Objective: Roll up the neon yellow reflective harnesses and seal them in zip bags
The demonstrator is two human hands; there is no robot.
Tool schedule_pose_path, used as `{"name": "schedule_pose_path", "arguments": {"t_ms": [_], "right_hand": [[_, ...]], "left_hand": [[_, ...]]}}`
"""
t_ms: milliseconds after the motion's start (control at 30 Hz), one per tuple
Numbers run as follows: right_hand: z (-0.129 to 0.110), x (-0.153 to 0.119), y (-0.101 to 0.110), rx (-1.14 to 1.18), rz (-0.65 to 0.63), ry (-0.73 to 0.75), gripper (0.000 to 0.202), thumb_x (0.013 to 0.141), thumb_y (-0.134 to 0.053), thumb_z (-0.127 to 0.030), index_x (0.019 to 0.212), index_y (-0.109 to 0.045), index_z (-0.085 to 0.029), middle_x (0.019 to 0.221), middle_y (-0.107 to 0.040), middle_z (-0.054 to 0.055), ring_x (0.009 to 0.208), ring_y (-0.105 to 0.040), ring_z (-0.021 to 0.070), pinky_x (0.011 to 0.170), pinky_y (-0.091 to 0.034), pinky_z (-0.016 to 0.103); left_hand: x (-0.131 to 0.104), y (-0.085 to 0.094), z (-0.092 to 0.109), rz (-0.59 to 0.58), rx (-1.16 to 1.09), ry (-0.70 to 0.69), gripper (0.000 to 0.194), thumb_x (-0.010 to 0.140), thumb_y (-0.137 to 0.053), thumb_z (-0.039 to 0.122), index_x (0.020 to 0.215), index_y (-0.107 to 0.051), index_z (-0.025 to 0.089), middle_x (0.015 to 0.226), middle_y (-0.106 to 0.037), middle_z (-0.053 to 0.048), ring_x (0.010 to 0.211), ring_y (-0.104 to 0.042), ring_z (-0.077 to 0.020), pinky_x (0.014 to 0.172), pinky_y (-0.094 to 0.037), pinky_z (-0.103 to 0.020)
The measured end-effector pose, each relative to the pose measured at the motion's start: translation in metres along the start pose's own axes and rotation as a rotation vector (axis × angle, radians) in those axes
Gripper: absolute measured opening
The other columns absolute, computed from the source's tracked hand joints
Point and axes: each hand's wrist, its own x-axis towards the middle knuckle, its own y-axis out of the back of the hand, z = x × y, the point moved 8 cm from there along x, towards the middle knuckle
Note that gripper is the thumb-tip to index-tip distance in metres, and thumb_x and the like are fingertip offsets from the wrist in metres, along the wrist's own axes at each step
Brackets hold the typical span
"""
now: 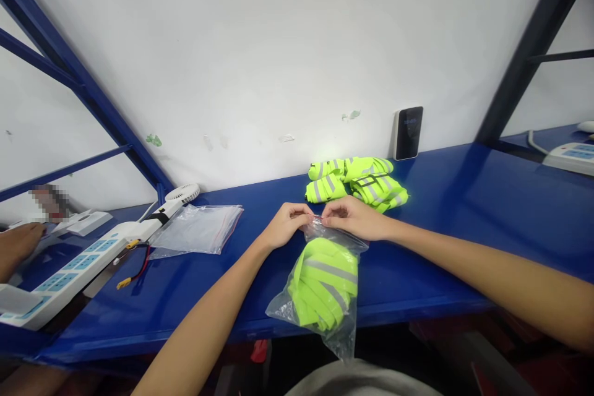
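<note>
Nearest the person, a light piece of clothing showed at the bottom edge, just below the table's front. Above it was a clear plastic bag with a folded bundle of yellow-green cloth with grey stripes inside. The bag lay partly on the blue table, and its lower end hung past the front edge.

The left hand pinched the top edge of the bag between thumb and fingers. The right hand pinched the same edge just beside it, its fingers curled in; the two hands almost met there.

To the left, a cable with yellow plugs lay next to a long white power strip. Beyond the cable was a flat stack of clear bags, and a small white fan lay behind it. At the far left, another person's hand reached in over the neighbouring surface.

Just behind the two hands, several rolled cloths of the same yellow-green sat in a heap. Farther back and to the right, a white device with a dark front leaned against the white wall.
</note>
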Motion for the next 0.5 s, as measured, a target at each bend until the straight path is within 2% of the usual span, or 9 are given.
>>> {"name": "schedule_pose_path", "arguments": {"t_ms": [200,333,500], "right_hand": [[0.0047,-0.0019,-0.0079,0.041,-0.052,-0.081,0.025,0.087,-0.056,-0.038,0.084,-0.068,-0.016,0.049,-0.05,-0.004,0.046,-0.042,0.0111,0.05,-0.031,0.025],[0.0012,-0.0007,-0.0059,-0.006,-0.007,-0.026,0.027,0.088,-0.055,-0.037,0.076,-0.066,-0.016,0.06,-0.055,-0.001,0.055,-0.045,0.0118,0.053,-0.032,0.025],[0.0008,-0.0001,-0.0063,-0.031,-0.008,-0.028,0.028,0.088,-0.054,-0.038,0.079,-0.068,-0.015,0.063,-0.054,-0.001,0.057,-0.044,0.0126,0.054,-0.032,0.025]], "left_hand": [[-0.0039,-0.0017,-0.0003,-0.017,0.078,0.023,0.03,0.076,-0.07,0.04,0.078,-0.068,0.01,0.059,-0.061,-0.002,0.054,-0.055,-0.0118,0.054,-0.042,-0.023],[-0.0053,-0.0025,0.0031,0.001,0.152,-0.018,0.03,0.079,-0.067,0.041,0.079,-0.067,0.011,0.064,-0.063,-0.003,0.056,-0.055,-0.0114,0.055,-0.041,-0.022],[-0.0064,-0.0022,0.0085,-0.011,0.277,-0.06,0.028,0.082,-0.063,0.039,0.073,-0.063,0.013,0.058,-0.055,0.001,0.051,-0.046,-0.0086,0.049,-0.033,-0.02]]}}
